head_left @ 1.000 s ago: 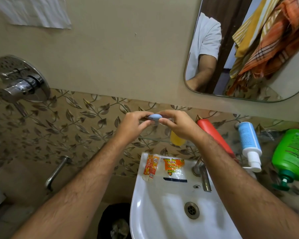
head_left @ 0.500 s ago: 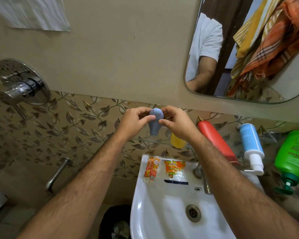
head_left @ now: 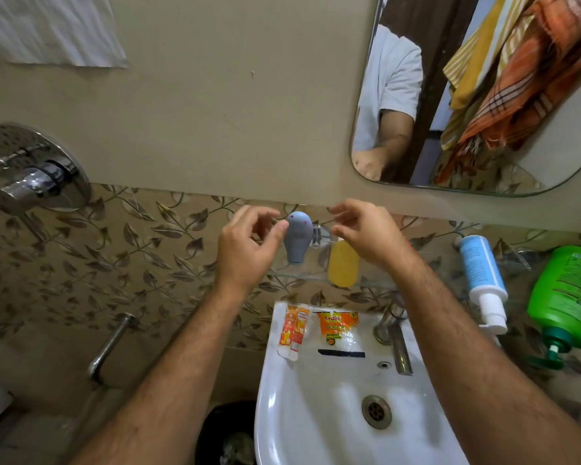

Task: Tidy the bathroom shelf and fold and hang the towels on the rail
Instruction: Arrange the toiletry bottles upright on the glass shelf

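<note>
The grey bulb [head_left: 297, 241] stands on the glass shelf [head_left: 275, 274] beside a yellow bottle [head_left: 342, 266]; the left hand [head_left: 249, 246] and right hand [head_left: 366, 231] flank it, fingers loosely curled, gripping nothing.

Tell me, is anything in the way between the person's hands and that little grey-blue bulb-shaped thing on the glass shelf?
Nothing visible. The grey-blue object stands on the glass shelf between the two hands. The left hand is right beside it, thumb tip at its edge; the right hand hovers apart, over the yellow bottle, with only a shelf bracket behind.
</note>
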Motion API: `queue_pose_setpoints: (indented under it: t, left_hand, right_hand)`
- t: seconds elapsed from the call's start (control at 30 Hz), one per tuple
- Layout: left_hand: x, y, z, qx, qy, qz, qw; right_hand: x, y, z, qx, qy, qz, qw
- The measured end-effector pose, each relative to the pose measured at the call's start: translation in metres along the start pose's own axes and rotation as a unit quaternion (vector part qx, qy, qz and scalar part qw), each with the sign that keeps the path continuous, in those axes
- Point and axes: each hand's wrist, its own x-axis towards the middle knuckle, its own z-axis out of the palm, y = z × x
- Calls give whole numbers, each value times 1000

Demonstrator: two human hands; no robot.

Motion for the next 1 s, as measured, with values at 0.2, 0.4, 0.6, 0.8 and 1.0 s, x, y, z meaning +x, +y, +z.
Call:
queue_pose_setpoints:
  t: [0.2,0.4,0.6,0.8,1.0]
  left_hand:
    - [-36,28,37,30,-274,11,961]
    - [-43,26,62,155,-328,-49,930]
    - [-38,24,68,202,-275,-21,940]
    - [-37,20,65,130,-235,-39,963]
    - [-31,31,76,-45,-142,-153,977]
  right_hand:
    - [-15,11,-20,-161,-101,30,981]
    - [-31,18,-10,-225,-192,1,955]
    - [-33,22,-3,-220,-165,-34,961]
    - [-32,29,-16,-159,-163,-48,972]
    - [-29,36,-30,-41,-75,-47,995]
